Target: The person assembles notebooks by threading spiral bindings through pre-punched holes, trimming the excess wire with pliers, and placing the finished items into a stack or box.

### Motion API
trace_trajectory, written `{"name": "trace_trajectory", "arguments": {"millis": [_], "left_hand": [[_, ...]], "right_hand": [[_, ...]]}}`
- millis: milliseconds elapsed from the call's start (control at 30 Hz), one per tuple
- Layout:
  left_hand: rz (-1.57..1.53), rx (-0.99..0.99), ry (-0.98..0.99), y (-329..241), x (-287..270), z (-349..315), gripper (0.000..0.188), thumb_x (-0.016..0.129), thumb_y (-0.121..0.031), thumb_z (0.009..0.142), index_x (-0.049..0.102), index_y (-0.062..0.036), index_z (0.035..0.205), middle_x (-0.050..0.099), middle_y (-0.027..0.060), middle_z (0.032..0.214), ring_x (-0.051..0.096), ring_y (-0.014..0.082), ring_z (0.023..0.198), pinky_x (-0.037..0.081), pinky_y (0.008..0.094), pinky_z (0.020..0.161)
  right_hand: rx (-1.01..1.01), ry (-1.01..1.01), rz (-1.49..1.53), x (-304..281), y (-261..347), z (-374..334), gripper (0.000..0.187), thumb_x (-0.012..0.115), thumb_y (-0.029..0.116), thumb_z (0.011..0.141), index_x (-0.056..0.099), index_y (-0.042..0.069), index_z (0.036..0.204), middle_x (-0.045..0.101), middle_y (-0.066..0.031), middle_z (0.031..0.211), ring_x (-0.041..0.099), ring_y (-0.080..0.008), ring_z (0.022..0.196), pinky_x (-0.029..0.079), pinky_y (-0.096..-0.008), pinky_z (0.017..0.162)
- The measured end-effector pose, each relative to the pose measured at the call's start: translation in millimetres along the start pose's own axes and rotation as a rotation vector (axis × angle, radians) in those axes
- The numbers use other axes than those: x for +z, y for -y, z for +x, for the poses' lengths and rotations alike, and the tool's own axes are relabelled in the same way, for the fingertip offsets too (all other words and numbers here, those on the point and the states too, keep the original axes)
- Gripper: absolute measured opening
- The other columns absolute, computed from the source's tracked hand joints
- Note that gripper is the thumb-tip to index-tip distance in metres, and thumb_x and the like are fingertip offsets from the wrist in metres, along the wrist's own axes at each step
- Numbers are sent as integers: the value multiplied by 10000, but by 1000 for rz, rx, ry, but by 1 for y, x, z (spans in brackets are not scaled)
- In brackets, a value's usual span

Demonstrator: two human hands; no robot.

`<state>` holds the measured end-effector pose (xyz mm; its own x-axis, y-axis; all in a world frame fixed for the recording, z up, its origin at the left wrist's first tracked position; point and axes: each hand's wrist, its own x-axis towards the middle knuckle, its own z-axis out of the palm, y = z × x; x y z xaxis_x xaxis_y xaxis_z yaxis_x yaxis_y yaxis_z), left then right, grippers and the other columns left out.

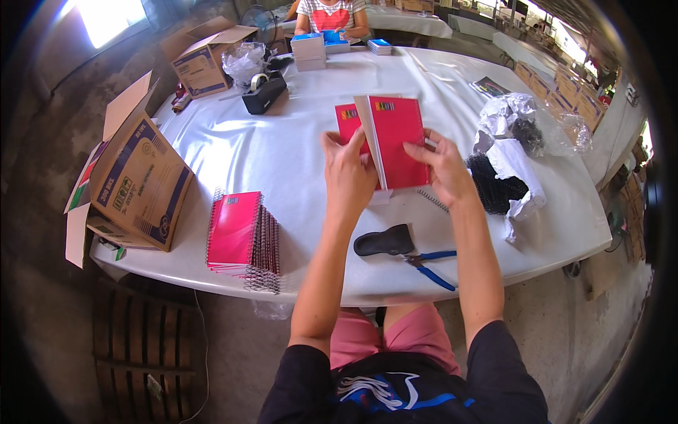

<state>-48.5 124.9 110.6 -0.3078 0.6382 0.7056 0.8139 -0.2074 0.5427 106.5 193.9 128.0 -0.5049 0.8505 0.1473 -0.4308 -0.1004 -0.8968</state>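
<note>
Both my hands hold a red-covered notebook [400, 145] upright over the table, its white page edges showing along the left. Behind it, to the left, part of another red cover [347, 114] shows. My left hand [349, 172] is closed on the left side, and my right hand [445, 167] pinches the right edge. A loose spiral wire [433, 200] lies under my right hand. Nearer me are blue-handled pliers [430, 269] and a black, rounded object [385, 241] touching their head. To the left stands a stack of red spiral notebooks [235, 222].
An open cardboard box [134, 184] stands at the left table edge, with another box [203, 67] behind. A black tape dispenser [264, 93] sits near it. Black spiral coils [494, 188] and crumpled white wrapping [519, 169] lie right. Across the table, a person [330, 15] handles blue-topped stacks [308, 51].
</note>
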Motion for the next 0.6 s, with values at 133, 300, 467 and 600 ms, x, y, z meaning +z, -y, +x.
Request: {"name": "trace_trajectory", "arguments": {"millis": [133, 300, 467, 600], "left_hand": [[52, -401, 463, 27, 21, 24, 459, 591, -181, 797, 559, -262, 1248, 285, 143, 1400, 360, 397, 1202, 334, 564, 943], [267, -381, 402, 31, 23, 26, 482, 566, -301, 859, 466, -364, 1327, 103, 175, 1520, 121, 456, 1364, 167, 672, 1002], [47, 229, -272, -31, -45, -58, 529, 611, -314, 811, 510, -176, 1312, 346, 203, 1411, 252, 420, 1330, 118, 547, 1083], [296, 94, 154, -51, -37, -163, 563, 611, -417, 774, 547, -183, 1282, 458, 66, 1365, 330, 315, 1319, 14, 546, 1091]], "right_hand": [[-40, -176, -405, -37, 2, 52, 382, 713, -7, 756, 543, -60, 1095, 651, -136, 958, 646, -167, 846, 541, -296, 760], [-182, -155, -369, -45, 2, 37, 353, 716, 11, 766, 561, -62, 1075, 655, -128, 925, 642, -161, 804, 532, -276, 741], [-124, 128, -796, 5, 10, -62, 286, 704, 24, 756, 596, -40, 1013, 668, -82, 889, 633, -117, 817, 504, -257, 767], [-156, 481, -1406, 6, -65, -111, 355, 635, 165, 787, 595, 81, 1130, 672, -162, 885, 668, -316, 765, 541, -398, 684]]}}
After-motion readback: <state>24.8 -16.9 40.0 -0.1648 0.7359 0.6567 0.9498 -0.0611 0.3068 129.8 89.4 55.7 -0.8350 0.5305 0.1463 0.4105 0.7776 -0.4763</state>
